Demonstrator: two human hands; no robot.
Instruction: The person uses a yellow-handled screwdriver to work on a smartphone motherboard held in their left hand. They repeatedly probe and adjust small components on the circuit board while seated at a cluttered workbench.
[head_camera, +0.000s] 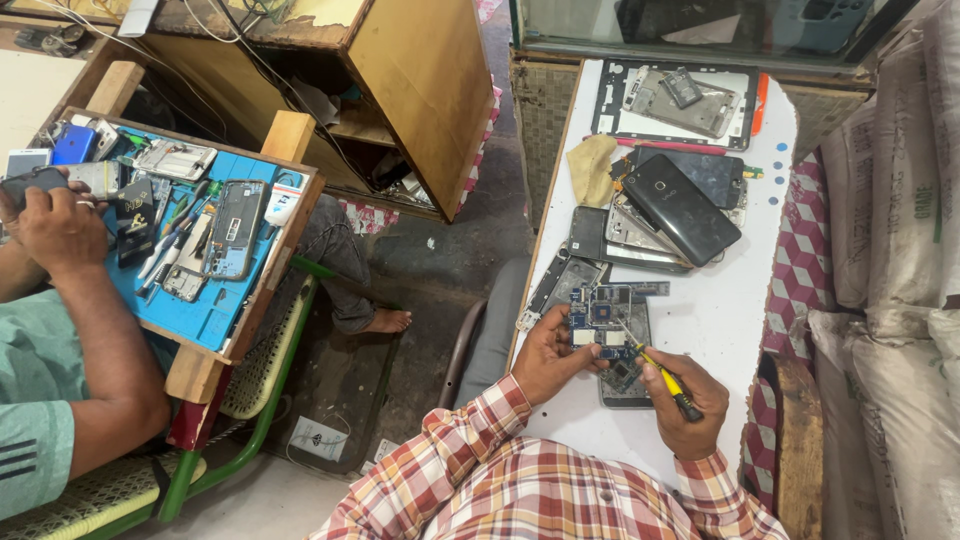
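Observation:
My left hand (553, 358) grips a blue circuit board (605, 320) by its lower left edge, holding it just above a dark phone body (625, 385) on the white table (720, 310). My right hand (687, 402) is closed around a yellow and black screwdriver (662, 375). Its thin tip points up and left onto the middle of the board. Both sleeves are red, white and orange plaid.
Opened phones, back covers and a black phone (680, 208) lie piled further up the table, with a yellow cloth (592, 168) and a frame (675, 100). Sacks (890, 200) stand at right. At left another person's hand (55, 228) rests by a blue work mat (215, 305) with phone parts.

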